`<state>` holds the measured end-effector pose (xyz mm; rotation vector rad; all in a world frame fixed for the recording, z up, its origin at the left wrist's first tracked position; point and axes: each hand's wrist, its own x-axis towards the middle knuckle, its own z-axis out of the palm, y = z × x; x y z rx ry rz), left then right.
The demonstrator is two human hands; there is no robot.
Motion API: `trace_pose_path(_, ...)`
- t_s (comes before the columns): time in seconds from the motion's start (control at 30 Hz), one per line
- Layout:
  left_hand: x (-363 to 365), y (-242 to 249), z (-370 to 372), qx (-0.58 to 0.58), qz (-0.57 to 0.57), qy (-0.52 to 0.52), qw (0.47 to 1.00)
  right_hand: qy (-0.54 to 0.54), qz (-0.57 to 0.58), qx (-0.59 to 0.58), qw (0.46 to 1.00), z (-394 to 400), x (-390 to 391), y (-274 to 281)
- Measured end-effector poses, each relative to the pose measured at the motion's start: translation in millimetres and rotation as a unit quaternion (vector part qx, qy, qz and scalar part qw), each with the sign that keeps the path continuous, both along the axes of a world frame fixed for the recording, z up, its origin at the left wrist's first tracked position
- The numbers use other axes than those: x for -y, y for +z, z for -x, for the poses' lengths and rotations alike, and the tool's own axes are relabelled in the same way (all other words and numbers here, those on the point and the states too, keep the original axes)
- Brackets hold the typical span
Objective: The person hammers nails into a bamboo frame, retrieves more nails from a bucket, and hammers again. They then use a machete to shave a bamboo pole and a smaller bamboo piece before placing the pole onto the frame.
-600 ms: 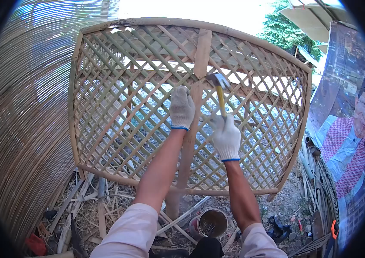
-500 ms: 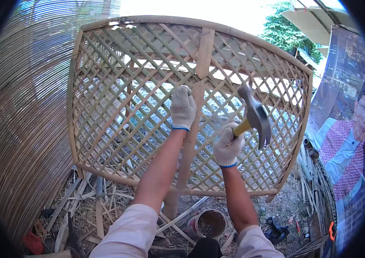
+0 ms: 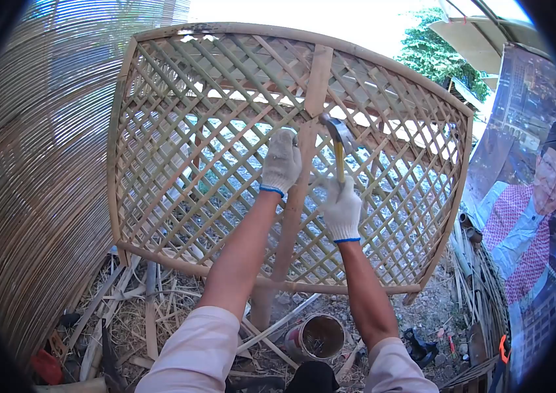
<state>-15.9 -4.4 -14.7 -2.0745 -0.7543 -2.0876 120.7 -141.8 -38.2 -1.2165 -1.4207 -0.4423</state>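
A bamboo lattice panel point(image 3: 209, 264), framed by round poles, stands upright in front of me with crossing diagonal slats. Down its middle runs a flat bamboo post point(image 3: 294, 203). My left hand point(image 3: 281, 162), in a white knit glove with a blue cuff, is closed just left of this post, against the slats; I cannot tell what its fingers hold. My right hand point(image 3: 342, 211), gloved alike, grips the yellow handle of a claw hammer point(image 3: 339, 156). The hammer points upward, its metal head overlapping the lattice right of the post, above the level of my left fingers.
A bamboo screen wall point(image 3: 48, 196) rises at the left. Below the panel, a bucket point(image 3: 315, 337) stands among bamboo strips and shavings. A printed banner point(image 3: 520, 216) hangs at the right above a pile of bamboo pieces point(image 3: 484, 288). A red object point(image 3: 46, 367) lies at lower left.
The hammer has swung up and left, from tilted out at the right to near the post. My left hand stays closed at the slats. The view has shifted slightly.
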Motion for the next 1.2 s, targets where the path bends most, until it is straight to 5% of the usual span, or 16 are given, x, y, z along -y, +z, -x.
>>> trace_pose_path(0.13, 14.1, -1.4, 2.7, -0.031, 0.048, -0.023, 0.998, -0.088, 0.205, 0.063, 0.973, 2.3, -3.6, 31.2)
trace_pose_path(0.23, 31.6, -22.2, 3.7, -0.038, -0.062, 0.004, 0.997, -0.007, 0.109, -0.066, 0.992, 17.8, 33.1, 16.9)
trace_pose_path(0.37, 84.9, -105.3, 10.0, -0.120, 0.034, 0.084, 0.989, 0.088, 0.018, -0.228, 0.970, 34.6, 59.9, -45.8)
trace_pose_path(0.5, 158.2, -196.8, 30.9, -0.188, 0.113, 0.090, 0.971, 0.167, 0.046, -0.482, 0.859, 69.0, 84.5, -96.2)
trace_pose_path(0.63, 202.7, -256.2, 72.5, -0.291, 0.218, 0.090, 0.927, 0.237, 0.046, -0.652, 0.718, 98.1, 98.4, -103.4)
trace_pose_path(0.67, 204.9, -262.6, 89.2, -0.334, 0.223, 0.108, 0.909, 0.222, 0.052, -0.659, 0.717, 93.4, 93.1, -109.8)
trace_pose_path(0.77, 208.3, -284.3, 130.7, -0.366, 0.197, 0.146, 0.898, 0.094, -0.025, -0.499, 0.861, 91.8, 86.3, -138.6)
trace_pose_path(0.93, 227.6, -303.9, 168.7, -0.370, 0.207, 0.209, 0.881, 0.114, 0.132, -0.391, 0.904, 127.4, 101.4, -176.4)
trace_pose_path(1.03, 241.4, -296.9, 195.1, -0.380, 0.348, 0.171, 0.840, 0.203, 0.269, -0.289, 0.896, 164.1, 108.7, -196.2)
trace_pose_path(1.1, 234.6, -309.9, 223.4, -0.361, 0.608, 0.118, 0.698, 0.237, 0.321, -0.194, 0.896, 191.8, 113.6, -210.6)
trace_pose_path(1.17, 238.5, -352.9, 275.1, -0.430, 0.614, 0.070, 0.658, 0.284, 0.311, -0.116, 0.900, 221.8, 108.6, -247.8)
trace_pose_path(1.2, 258.0, -343.9, 289.3, -0.440, 0.640, 0.106, 0.621, 0.287, 0.418, -0.053, 0.860, 230.8, 115.2, -252.8)
